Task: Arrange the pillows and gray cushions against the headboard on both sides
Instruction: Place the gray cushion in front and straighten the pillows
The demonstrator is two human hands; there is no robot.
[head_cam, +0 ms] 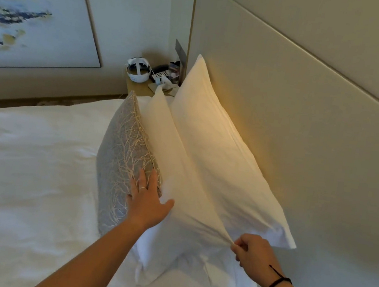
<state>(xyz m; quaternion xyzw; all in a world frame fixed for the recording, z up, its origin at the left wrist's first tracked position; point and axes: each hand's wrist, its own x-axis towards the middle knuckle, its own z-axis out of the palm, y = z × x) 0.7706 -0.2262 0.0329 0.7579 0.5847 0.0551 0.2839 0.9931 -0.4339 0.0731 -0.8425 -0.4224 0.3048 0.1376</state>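
Framed abstract blue-yellow painting (32, 9) on far wall; no readable writing anywhere. White bed (25, 158) carries a gray square cushion with pale thread pattern (124, 154) standing on edge near the headboard edge, left hand (146, 199) flat against it, fingers spread. Front white fabric pillow (179, 178) leans behind it, right hand (251, 252) pinching its corner. Back white pillow (218, 152) rests on beige padded headboard (308, 110). Bedside table (140, 87) holds white headset (138, 69), keypad phone (160, 74)
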